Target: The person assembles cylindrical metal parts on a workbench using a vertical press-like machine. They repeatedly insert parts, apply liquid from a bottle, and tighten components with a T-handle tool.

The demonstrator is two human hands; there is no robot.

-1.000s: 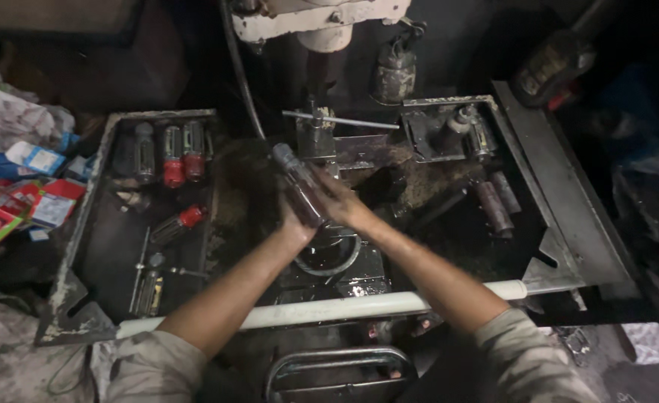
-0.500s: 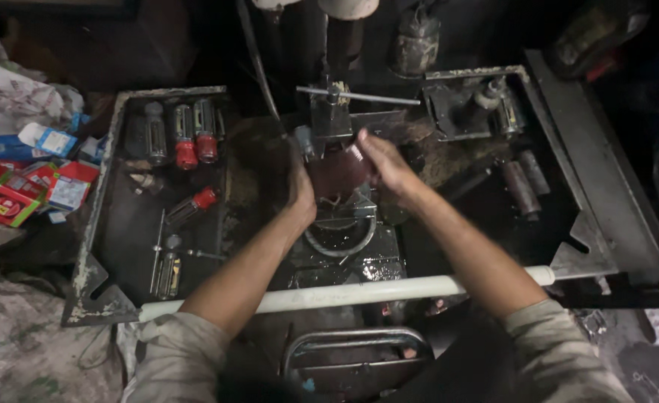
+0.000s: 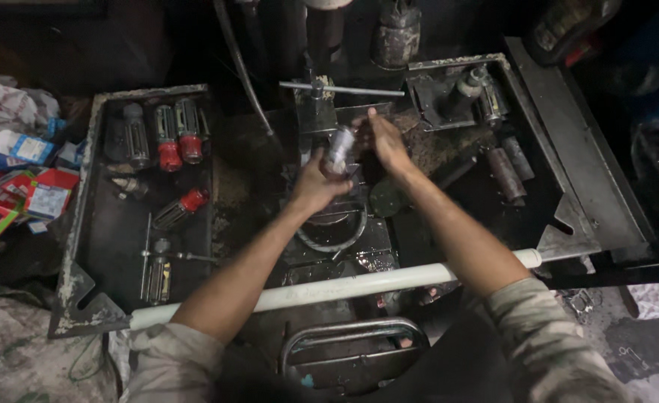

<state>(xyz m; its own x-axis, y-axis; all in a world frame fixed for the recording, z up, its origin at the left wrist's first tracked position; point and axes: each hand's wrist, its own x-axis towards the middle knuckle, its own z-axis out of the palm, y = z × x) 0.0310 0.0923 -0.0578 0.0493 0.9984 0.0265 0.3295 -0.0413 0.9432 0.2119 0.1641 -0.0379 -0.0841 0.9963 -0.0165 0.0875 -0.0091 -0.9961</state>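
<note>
Both arms stretched forward: left hand (image 3: 316, 183) has its fingers clamped round a small metal cylinder (image 3: 339, 149), right hand (image 3: 385, 142) fingers spread open just beside it, under the T-handle (image 3: 342, 89).

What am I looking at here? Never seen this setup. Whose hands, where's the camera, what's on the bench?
The camera sits on the person's head and looks down, so both forearms entering from the bottom are the wearer's own. The left hand and right hand meet at the middle of a dark, greasy metal workbench, around a small shiny metal cylinder; the picture is blurred, so the exact grip is unclear. Just behind it stands a clamp-like fixture with a crossbar handle. The left tray holds several cylindrical parts, some with red ends. Two dark cylinders lie on the right. A white pipe runs across the front, under the arms. Colourful small packets lie at the far left.
</note>
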